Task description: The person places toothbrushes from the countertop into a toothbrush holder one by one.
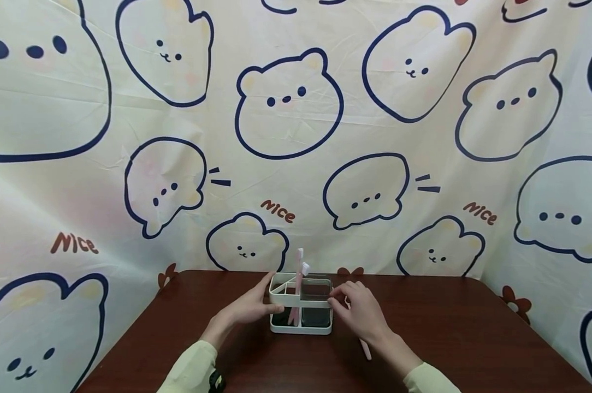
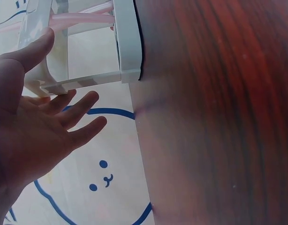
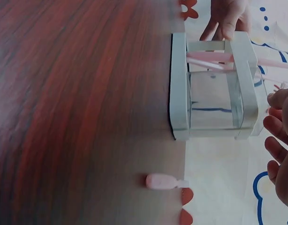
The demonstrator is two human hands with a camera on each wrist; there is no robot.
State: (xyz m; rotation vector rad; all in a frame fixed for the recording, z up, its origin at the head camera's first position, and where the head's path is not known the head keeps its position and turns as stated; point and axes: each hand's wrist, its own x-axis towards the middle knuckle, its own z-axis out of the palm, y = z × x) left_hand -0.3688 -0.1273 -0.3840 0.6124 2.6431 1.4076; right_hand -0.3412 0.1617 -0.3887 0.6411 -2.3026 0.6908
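On the table stands a white two-tier toothbrush holder [image 1: 285,300]. Two pink toothbrushes [image 1: 299,273] lean upright in its left part, and a clear cup [image 3: 212,101] sits in the other side. My left hand [image 1: 249,303] grips the holder's upper left side, thumb in front and fingers around the side and back; in the left wrist view the lower fingers are spread. At the upper right corner is my right hand [image 1: 362,308], its loosely bent fingertips right at the rim near the cup, with nothing seen between them.
A small pink piece [image 3: 162,181] with a translucent end lies on the table to the right of the holder, partly under the right hand in the head view. The dark wooden table [image 1: 438,322] ends at a cloth backdrop [image 1: 296,185] printed with cartoon animals.
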